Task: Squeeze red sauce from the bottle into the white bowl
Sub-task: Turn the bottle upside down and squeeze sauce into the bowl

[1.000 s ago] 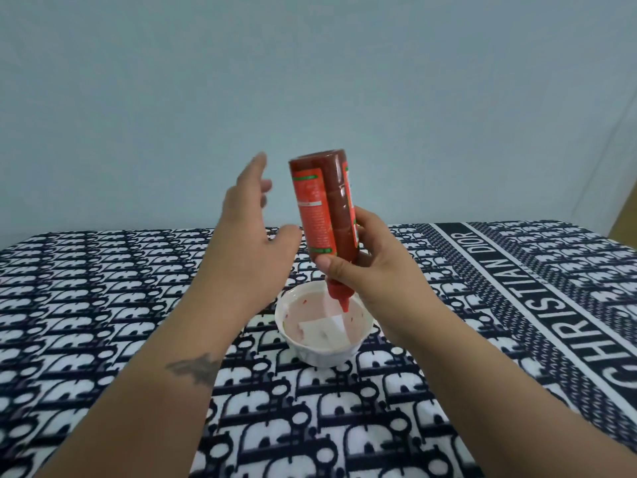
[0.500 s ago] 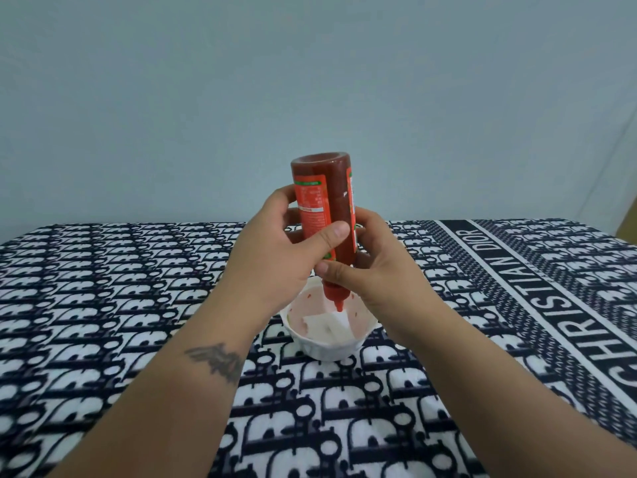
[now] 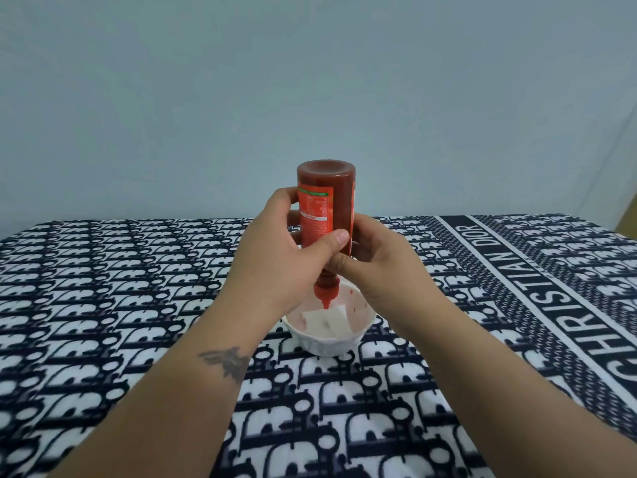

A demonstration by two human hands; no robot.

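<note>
Patterned navy-and-white cloth (image 3: 103,305) covers the whole table, with a lettered stripe running along the side to the right of the white bowl (image 3: 327,343). Nearest the camera, 2 bare forearms reach forward over the cloth toward that bowl; the left one carries a dark tattoo (image 3: 227,362) near the wrist. The bowl sits on the cloth between the wrists, its inside smeared pale pink, dotted with small red specks, and holding a pale flat piece. Directly above the bowl, the red sauce bottle (image 3: 339,205) hangs upside down, its red nozzle pointing down just over the bowl's inside. The left hand (image 3: 275,260) is wrapped around the bottle's labelled body, thumb pressed across the front. The right hand (image 3: 375,263) is closed on the bottle's lower part, near the neck. Beyond the bowl, the table's far edge meets a plain pale blue-grey wall (image 3: 310,81).
</note>
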